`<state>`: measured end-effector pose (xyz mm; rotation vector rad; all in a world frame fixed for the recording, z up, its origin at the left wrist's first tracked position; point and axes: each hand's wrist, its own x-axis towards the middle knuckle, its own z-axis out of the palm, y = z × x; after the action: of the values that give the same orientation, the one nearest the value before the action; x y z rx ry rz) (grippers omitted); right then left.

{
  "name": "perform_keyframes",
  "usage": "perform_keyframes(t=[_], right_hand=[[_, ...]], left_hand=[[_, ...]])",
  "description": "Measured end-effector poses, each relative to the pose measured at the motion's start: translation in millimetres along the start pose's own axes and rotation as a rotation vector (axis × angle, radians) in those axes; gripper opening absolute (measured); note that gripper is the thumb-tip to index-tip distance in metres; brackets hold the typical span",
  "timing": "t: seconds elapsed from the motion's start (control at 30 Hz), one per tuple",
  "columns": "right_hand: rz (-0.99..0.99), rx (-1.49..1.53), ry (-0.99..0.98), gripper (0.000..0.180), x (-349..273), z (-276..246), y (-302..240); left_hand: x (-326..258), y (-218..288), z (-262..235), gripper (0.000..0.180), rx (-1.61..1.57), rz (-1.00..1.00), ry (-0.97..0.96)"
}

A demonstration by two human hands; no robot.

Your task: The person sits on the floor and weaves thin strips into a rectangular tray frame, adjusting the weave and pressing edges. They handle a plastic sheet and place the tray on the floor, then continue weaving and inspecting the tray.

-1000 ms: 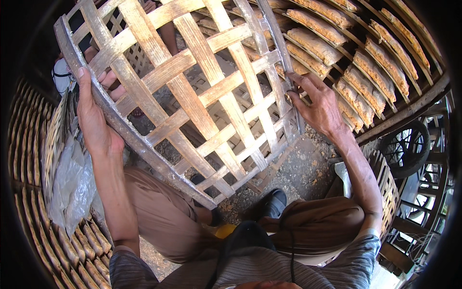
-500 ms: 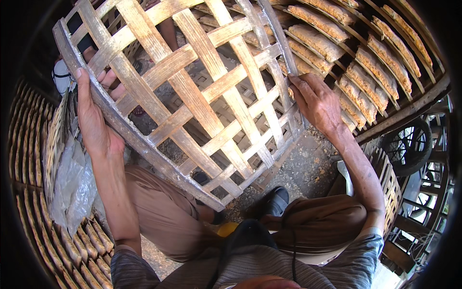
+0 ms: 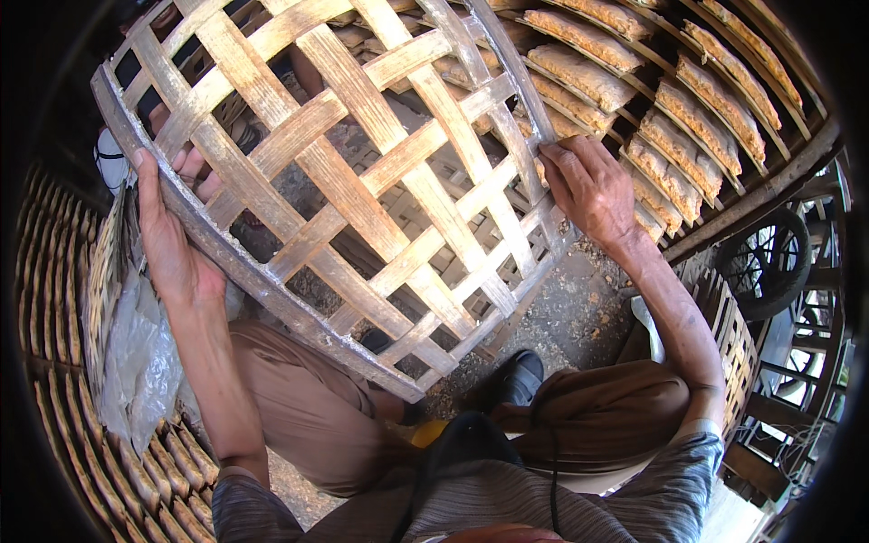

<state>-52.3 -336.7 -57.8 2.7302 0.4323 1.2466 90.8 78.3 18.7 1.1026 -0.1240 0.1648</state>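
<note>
A large tray of woven bamboo strips (image 3: 362,185) with a wooden rim is held up in front of me, tilted, its lower corner hanging over my knee. My left hand (image 3: 176,231) grips the left rim, thumb on the near side and fingers showing through the weave behind it. At the opposite rim, my right hand (image 3: 588,190) is closed on the edge with bent fingers. Through the gaps in the weave I see parts of the floor and further woven slats beneath.
Racks at upper right hold several slabs with a crumbly orange-brown edge (image 3: 692,136). More racked rows (image 3: 59,262) line the left side. Clear plastic sheeting (image 3: 140,353) hangs by my left forearm. A black wheel (image 3: 765,262) and another woven tray (image 3: 729,339) stand at right.
The woven tray has shifted slightly to the left, its lower corner staying nearly in place. Both hands keep their grip and move with it.
</note>
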Motion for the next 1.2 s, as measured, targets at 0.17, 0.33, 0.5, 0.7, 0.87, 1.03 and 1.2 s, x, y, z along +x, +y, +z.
perform_keyframes(t=[0.17,0.33,0.5,0.7,0.87,1.03,1.2], right_hand=[[0.062,0.0,-0.086,0.009,5,-9,-3],[0.183,0.205,-0.233,0.013,-6,-24,15],[0.29,0.442,-0.04,0.015,11,-25,-6],[0.385,0.469,-0.092,0.013,4,-23,13],[0.477,0.456,0.024,0.018,11,-23,9],[0.01,-0.005,-0.132,0.035,3,-23,14],[-0.028,-0.088,-0.153,0.031,-6,-15,17]], left_hand=[[0,-2,3,0.054,0.012,0.006,0.032],[-5,0,11,0.055,0.051,0.076,0.051],[-3,1,8,0.058,0.037,0.069,0.038],[-5,-1,11,0.065,0.118,0.059,0.092],[-5,1,10,0.064,0.099,0.091,0.089],[0,0,6,0.055,0.052,0.114,0.095],[1,0,3,0.062,0.027,0.058,0.012]])
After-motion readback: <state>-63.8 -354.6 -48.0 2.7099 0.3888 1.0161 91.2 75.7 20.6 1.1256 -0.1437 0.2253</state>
